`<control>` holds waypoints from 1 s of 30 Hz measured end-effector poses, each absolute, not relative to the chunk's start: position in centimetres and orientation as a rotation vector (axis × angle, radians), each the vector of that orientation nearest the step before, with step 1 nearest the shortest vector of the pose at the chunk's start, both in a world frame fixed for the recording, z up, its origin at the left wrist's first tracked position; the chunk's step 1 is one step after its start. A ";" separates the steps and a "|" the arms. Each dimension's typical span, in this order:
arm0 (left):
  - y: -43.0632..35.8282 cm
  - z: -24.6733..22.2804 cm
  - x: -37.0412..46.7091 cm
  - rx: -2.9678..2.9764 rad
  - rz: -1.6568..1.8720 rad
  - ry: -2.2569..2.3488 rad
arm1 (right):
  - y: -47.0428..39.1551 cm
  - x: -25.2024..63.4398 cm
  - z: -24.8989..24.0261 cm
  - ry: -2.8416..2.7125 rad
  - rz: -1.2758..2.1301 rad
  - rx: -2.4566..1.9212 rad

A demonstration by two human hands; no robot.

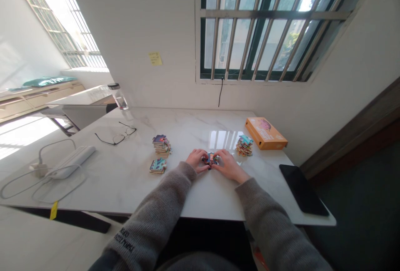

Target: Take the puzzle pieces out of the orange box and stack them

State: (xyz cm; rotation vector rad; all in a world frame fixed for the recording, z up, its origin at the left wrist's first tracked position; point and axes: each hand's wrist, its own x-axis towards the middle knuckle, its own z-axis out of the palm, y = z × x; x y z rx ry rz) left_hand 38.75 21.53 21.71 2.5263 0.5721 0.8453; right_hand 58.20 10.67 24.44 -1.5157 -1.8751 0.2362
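Observation:
My left hand [197, 160] and my right hand [229, 165] meet at the middle of the white table, their fingers curled around the two sides of some colourful jigsaw puzzle pieces [211, 158]. The fingers cover the edges of the pieces, so how many there are I cannot tell. Left of my hands stands a tall stack of puzzle pieces [161, 146], with a lower stack of puzzle pieces [158, 165] in front of it. Another stack of puzzle pieces [244, 145] rises to the right, beyond my right hand.
An orange box [265, 133] lies at the back right, and a black tablet [303, 190] near the right edge. Eyeglasses [118, 137], a clear bottle [120, 98] and a white power strip [73, 162] with cables are on the left. A barred window [262, 15] is above.

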 end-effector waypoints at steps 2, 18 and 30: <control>21.3 22.0 38.6 2.511 0.907 0.572 | 10.6 58.3 24.7 -1.868 0.232 -1.449; 20.6 23.0 38.5 2.329 0.971 0.546 | 10.2 57.8 25.7 -1.841 0.155 -1.310; 20.5 23.9 38.4 2.109 1.064 0.474 | 9.7 58.0 26.5 -1.801 0.226 -1.209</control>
